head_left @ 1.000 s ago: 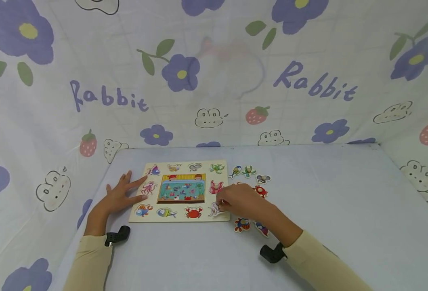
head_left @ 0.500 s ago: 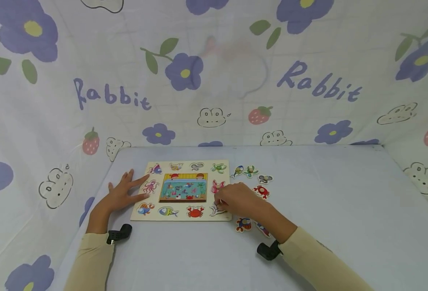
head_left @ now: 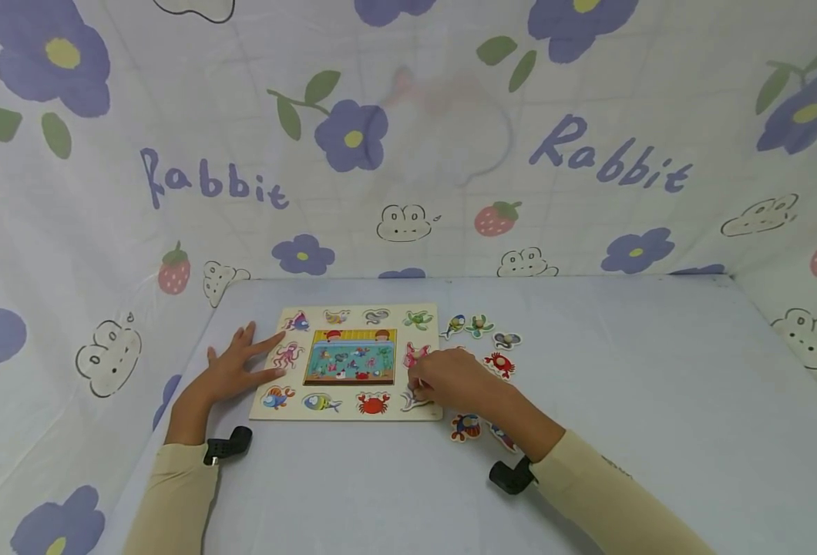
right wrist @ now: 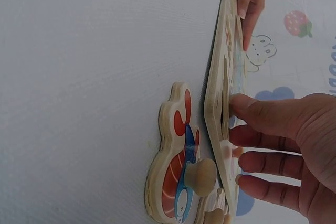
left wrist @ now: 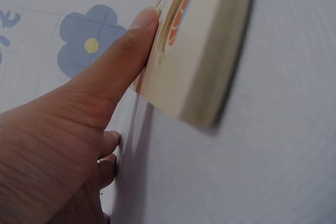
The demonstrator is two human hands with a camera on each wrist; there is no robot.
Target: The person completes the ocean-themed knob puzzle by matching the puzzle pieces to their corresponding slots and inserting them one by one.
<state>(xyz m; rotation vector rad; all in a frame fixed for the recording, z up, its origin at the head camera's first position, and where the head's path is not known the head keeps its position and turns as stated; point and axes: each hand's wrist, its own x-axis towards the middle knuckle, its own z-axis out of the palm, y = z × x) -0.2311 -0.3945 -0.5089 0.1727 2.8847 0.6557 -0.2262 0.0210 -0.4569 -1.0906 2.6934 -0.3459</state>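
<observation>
Puzzle board (head_left: 350, 358) lies on pale table (head_left: 630, 370); flowered fabric (head_left: 436, 181) hangs behind.

"How do you hold your left hand (head_left: 230, 375)?"
"Spread, thumb (left wrist: 123, 56) and forefinger (head_left: 266, 346) stretched well apart, forearm (head_left: 188, 421) reaching forward."
"Your right hand (head_left: 455, 378)?"
"I bend it downward, my fingers (right wrist: 270, 165) curved in, right forearm (head_left: 535, 428) slanting inward."

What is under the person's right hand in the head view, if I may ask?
Under the right hand is the right edge of the puzzle board. A pink picture and a pale shape show partly beside it; whatever it covers cannot be seen.
</observation>
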